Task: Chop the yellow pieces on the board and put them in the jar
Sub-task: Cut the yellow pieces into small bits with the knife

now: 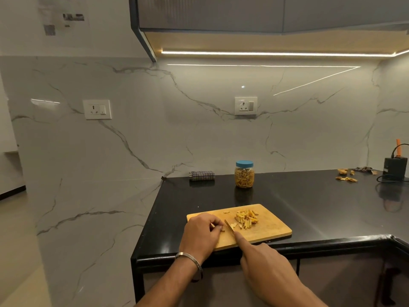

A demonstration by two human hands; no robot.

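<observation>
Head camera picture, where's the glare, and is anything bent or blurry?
Head view: the LED strip under the cabinet reflects as bright streaks on the glossy marble backsplash; the black countertop mirrors the jar; wide-angle distortion bows the cabinet and counter edges; the papers on the wall at top left are too blurred to read; the left hand and right hand look reasonably sharp.

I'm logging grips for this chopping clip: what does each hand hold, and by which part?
Right hand holds the knife by its handle, forefinger along the spine. Left hand pinches a yellow piece at its end.
</observation>
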